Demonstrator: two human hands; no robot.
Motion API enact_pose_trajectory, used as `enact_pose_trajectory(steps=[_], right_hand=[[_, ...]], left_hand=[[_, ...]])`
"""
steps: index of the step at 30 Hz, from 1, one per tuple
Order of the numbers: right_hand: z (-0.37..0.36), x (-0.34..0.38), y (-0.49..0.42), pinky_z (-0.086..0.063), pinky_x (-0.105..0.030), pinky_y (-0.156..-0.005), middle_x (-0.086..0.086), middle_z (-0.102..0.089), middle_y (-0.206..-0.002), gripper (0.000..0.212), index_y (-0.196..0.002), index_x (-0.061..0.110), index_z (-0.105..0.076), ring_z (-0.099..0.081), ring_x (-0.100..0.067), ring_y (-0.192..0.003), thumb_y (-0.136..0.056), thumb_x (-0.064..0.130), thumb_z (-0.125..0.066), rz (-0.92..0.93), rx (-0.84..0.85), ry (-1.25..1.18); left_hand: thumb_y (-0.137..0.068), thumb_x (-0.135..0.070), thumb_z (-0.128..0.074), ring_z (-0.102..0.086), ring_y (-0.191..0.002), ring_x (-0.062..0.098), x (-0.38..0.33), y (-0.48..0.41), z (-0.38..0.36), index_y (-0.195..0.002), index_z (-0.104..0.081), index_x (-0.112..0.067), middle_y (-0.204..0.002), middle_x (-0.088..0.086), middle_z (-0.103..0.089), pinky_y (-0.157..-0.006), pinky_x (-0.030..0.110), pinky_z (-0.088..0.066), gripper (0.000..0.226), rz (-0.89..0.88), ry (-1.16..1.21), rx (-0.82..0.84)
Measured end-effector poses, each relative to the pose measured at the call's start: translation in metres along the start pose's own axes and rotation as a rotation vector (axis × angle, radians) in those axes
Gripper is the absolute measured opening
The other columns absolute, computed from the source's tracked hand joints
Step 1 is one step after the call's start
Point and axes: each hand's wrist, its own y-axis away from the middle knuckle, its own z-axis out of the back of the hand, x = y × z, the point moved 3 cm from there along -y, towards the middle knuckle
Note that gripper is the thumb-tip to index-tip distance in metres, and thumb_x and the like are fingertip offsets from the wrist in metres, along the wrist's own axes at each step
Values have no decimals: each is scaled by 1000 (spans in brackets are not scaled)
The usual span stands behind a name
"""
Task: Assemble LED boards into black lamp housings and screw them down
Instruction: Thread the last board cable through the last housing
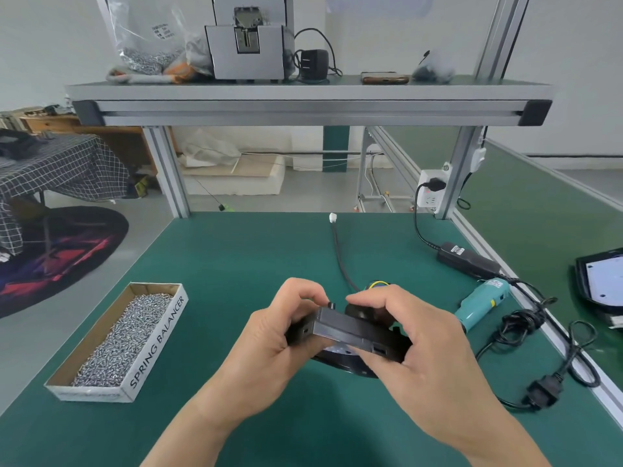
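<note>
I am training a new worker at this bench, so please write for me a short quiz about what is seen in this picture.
1. True or false: the teal screwdriver lies on the green table, and no hand holds it.
2. Where does the cardboard box of screws stand? A) on the person's left side B) on the upper shelf C) behind the wall socket
3. Fill in: the left hand and the right hand both grip the black lamp ____.
Key: 1 true; 2 A; 3 housing.
</note>
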Motion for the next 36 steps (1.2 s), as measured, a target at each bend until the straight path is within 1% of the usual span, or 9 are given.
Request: enact_pose_trajectory(steps=[3, 6, 13, 20, 23, 25, 29, 32, 36], right_hand=[[3, 2, -3, -45, -11, -84, 21, -65, -106, 44, -124, 35, -62, -63, -4, -100, -84, 19, -73, 2, 56, 24], [5, 2, -3, -44, -11, -89, 22, -65, -115, 61, -143, 40, -50, -63, -4, -107, -91, 18, -73, 4, 138, -2], [5, 9, 0, -50, -17, -77, 25, -68, -99, 49, -126, 30, -69, -64, -4, -83, -79, 16, -70, 25, 59, 73], [8, 10, -2, -45, -19, -67, 16, -64, -88, 31, -106, 33, -65, -58, -11, -76, -80, 15, -68, 4, 140, 80], [8, 11, -1, -46, -17, -71, 14, -65, -96, 35, -114, 32, -64, -61, -11, -82, -85, 13, -70, -1, 156, -45], [9, 11, 1, -47, -11, -81, 15, -67, -108, 51, -128, 36, -61, -66, -9, -98, -83, 14, -74, -14, 114, -108], [6, 11, 4, -40, -3, -84, 29, -65, -114, 71, -130, 52, -47, -61, 5, -107, -72, 19, -70, -63, 40, -6], [0, 12, 4, -35, -2, -88, 34, -57, -123, 68, -125, 53, -36, -54, 11, -109, -70, 26, -66, -71, 76, 88], [3, 5, 4, -44, -5, -84, 29, -69, -111, 57, -114, 45, -52, -63, 5, -108, -69, 17, -72, -106, 61, -125]], left_hand=[[-93, -24, -64, -41, -67, 14, -2, 2, 1, -101, -48, -35, -76, -11, -53, -63, 26, -40, 21, -24, -46, -45], [-92, -31, -62, -41, -67, 11, -5, 4, 4, -100, -51, -34, -77, -15, -52, -63, 19, -39, 14, -56, -66, -65], [-92, -30, -64, -50, -69, -1, -9, 7, 3, -98, -54, -33, -81, -25, -57, -69, 9, -45, 12, -110, -66, -91], [-94, -28, -67, -49, -67, -4, -10, 10, 0, -95, -53, -34, -80, -24, -57, -66, 5, -40, 15, -106, -103, -99], [-90, -20, -68, -42, -65, 2, -10, 9, 3, -96, -55, -33, -80, -15, -58, -61, 10, -38, 20, -94, -165, -90], [-89, -13, -69, -44, -65, 1, -12, 8, 5, -97, -55, -31, -81, -14, -59, -61, 10, -39, 24, -103, -192, -94], [-88, -27, -62, -51, -66, 8, -16, 13, 4, -107, -48, -41, -89, -13, -64, -61, 15, -43, 28, -65, -172, -75], [-86, -16, -67, -62, -80, 10, -14, 14, -1, -126, -52, -40, -103, -14, -67, -73, 13, -47, 49, -71, -179, -48], [-84, -7, -74, -67, -102, 17, -14, 11, 1, -127, -66, -35, -112, -9, -67, -85, 17, -49, 51, -101, -129, -92]])
